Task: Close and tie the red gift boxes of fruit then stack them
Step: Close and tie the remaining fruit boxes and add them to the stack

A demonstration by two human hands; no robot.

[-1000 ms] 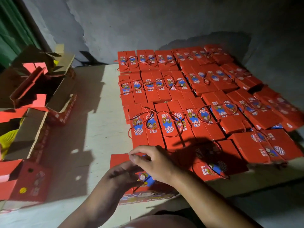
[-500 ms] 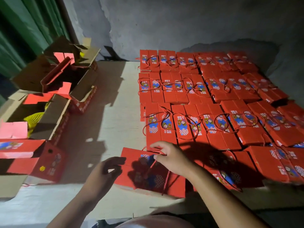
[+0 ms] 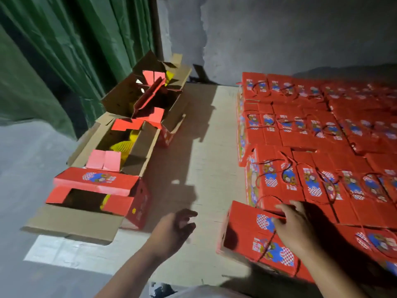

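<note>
Pale board flooring (image 3: 204, 134) under a grey wall carries the work; at about four o'clock the nearest closed red gift box (image 3: 253, 237) lies with its cord on top, the right hand (image 3: 294, 226) resting on it with fingers spread, gripping nothing visibly. Beyond it, toward two o'clock, tied boxes (image 3: 322, 134) lie packed in rows. The left hand (image 3: 174, 231) hovers loosely curled, empty. At nine to eleven o'clock, three open boxes (image 3: 120, 151) show yellow netted fruit (image 3: 123, 146); printed writing is illegible
</note>
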